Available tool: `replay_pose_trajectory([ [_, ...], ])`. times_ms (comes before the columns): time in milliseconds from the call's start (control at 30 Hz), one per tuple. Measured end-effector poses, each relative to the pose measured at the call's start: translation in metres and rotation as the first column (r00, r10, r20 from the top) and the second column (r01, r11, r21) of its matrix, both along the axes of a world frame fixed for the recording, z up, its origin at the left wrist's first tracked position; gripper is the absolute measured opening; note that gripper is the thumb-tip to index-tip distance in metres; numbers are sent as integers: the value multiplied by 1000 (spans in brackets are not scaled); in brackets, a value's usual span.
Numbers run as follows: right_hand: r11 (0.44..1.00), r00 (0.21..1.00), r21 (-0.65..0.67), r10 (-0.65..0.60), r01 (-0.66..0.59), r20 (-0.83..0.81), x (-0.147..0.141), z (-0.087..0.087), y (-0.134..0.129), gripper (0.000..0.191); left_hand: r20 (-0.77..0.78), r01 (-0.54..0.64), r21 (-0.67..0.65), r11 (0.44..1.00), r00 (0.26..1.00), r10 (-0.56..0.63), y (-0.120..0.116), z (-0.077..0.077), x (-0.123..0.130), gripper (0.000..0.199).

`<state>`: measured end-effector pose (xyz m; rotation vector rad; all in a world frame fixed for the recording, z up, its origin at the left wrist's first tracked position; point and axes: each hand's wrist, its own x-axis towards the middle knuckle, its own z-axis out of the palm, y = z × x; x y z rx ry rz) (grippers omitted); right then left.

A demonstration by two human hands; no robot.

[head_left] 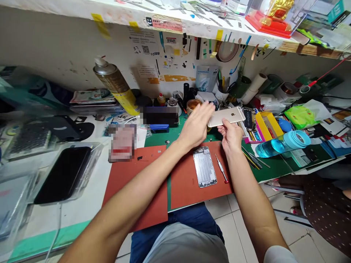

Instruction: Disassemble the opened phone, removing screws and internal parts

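Observation:
Above the back of the red mat, my right hand (229, 134) holds a gold phone back (227, 116), thumb on its face, logo side up. Just left of it is my left hand (195, 123), its fingers stretched out and slightly blurred, near the phone back's left end. A silver phone housing (205, 167), with its inner side showing, lies on the red mat (181, 190) between my forearms. Beside it on the right rests a screwdriver (221, 168) with a red end. Small dark parts are on the mat's left half.
A blue bottle (283, 144) lies tilted at the right, near a yellow tray (270, 126). Tweezers and tools lie by my right wrist. A spray can (116, 86) leans at the back left; a black phone (63, 174) is far left. A shelf (175, 23) hangs overhead.

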<state>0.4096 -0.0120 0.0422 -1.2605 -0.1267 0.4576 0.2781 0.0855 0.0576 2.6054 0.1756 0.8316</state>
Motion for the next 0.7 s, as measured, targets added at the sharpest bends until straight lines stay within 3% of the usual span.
replay_pose_trajectory([
  [200,999,996,2,-51,51,72,-7,7,-4,15,-39,27,33,999,999,-26,-13,-13,-6,71],
  [333,997,990,-31,-68,73,126,-11,7,-2,14,-91,35,-71,997,995,-41,-20,-20,-8,67],
  [467,992,976,-91,-61,82,211,-17,12,-8,16,-22,-57,-163,985,998,54,-14,-7,-24,59],
  [567,986,945,-155,-14,69,327,-36,25,-22,18,90,-57,-383,922,991,98,-18,7,-50,62],
  [600,977,910,-201,22,68,414,-48,31,-27,20,112,-25,-473,881,990,88,-23,8,-58,67],
  [633,953,819,-287,88,96,567,-61,35,-31,24,143,24,-554,832,988,67,-30,7,-66,73],
  [700,897,503,-412,285,161,816,-95,41,-36,29,256,148,-704,695,965,53,-50,0,-78,81],
])
